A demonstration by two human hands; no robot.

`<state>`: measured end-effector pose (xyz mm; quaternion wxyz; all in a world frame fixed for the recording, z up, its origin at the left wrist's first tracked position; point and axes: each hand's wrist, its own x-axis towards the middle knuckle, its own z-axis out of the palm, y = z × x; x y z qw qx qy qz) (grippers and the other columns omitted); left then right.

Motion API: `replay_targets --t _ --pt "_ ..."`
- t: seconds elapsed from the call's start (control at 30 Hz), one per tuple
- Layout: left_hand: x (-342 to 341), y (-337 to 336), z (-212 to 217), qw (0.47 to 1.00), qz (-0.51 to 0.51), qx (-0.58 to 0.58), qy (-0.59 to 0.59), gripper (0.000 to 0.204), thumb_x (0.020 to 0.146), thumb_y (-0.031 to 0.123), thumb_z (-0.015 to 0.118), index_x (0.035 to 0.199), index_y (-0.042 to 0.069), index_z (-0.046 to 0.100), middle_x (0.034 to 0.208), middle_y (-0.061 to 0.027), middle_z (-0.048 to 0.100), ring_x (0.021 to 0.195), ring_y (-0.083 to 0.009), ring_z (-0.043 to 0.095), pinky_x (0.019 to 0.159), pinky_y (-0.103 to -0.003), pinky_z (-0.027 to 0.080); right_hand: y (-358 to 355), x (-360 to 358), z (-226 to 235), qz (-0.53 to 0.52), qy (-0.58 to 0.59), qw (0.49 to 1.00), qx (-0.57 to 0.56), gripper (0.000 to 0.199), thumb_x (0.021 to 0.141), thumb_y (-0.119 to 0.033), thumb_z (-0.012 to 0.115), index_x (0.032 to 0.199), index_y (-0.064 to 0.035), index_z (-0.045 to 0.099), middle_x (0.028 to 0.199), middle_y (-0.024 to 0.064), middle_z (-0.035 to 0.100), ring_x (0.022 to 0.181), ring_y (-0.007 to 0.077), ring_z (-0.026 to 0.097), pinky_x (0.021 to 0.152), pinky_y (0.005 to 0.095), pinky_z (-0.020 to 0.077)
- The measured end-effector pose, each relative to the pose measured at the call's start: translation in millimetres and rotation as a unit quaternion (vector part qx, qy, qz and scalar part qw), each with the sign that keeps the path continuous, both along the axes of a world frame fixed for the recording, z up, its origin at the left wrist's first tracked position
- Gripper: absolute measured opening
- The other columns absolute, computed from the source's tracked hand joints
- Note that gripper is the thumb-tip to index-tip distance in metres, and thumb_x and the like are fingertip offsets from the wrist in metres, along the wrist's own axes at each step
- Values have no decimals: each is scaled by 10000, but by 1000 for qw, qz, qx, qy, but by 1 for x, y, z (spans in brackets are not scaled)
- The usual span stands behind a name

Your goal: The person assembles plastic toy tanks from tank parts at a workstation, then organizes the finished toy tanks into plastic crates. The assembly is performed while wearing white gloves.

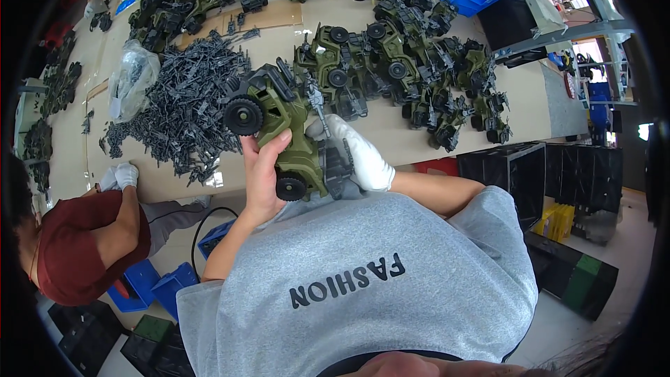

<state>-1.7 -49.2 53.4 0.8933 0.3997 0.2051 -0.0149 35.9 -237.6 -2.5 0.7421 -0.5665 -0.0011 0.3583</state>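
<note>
Two hands meet on a moulded olive-green toy vehicle [300, 153]. The bare left hand [262, 171] clasps it between thumb and fingers, between chunky, round black tyres [244, 116]. Against its other side curves the right hand [359, 157], in a soft white glove, beside a slender grey gun-shaped piece [315, 101]; whether it pinches that piece, I cannot tell. Left of the vehicle lies a spiky heap of grey parts [192, 91] and a crinkled clear bag [134, 80].

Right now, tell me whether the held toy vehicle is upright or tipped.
Tipped: the left hand holds the toy vehicle sideways, two wheels showing their round faces to the camera.
</note>
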Motion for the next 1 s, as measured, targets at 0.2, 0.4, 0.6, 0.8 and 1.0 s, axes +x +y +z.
replay_targets --t 0.2,0.4,0.6,0.8,1.0 --pt "25 1 -27 1000 28 5 -2 410 936 120 612 1328 95 494 1182 -76 627 1012 -208 659 857 -352 566 17 16 -12 -37 -82 995 -33 562 1114 -365 278 1506 34 332 1476 113 451 1384 184 400 1186 325 274" --pt "87 25 -67 992 -109 5 56 381 932 177 673 1281 82 552 1114 -71 671 969 -188 677 832 -345 579 8 38 -15 -43 -80 996 -27 564 1107 -415 287 1422 23 449 1427 110 494 1360 176 410 1187 326 247" --pt "119 -36 -67 976 -213 42 20 361 972 224 655 1279 48 587 1113 -80 707 993 -196 683 894 -350 556 -84 58 15 -45 -96 994 -26 630 1034 -407 536 1495 -9 374 1460 135 479 1375 217 423 1153 354 335" --pt "101 -92 -85 962 -234 129 49 521 978 222 670 1432 69 466 1308 -69 599 1170 -183 583 976 -333 478 -115 51 -13 -6 -137 990 -41 791 1000 -460 569 1561 -9 242 1560 194 368 1443 276 350 1179 383 300" --pt "106 -108 -89 960 -253 121 -23 653 920 138 702 1480 38 381 1345 -100 575 1229 -202 547 1037 -328 426 -171 59 38 93 -214 963 -133 737 1000 -532 523 1528 -48 350 1500 191 461 1370 313 465 1139 402 368"
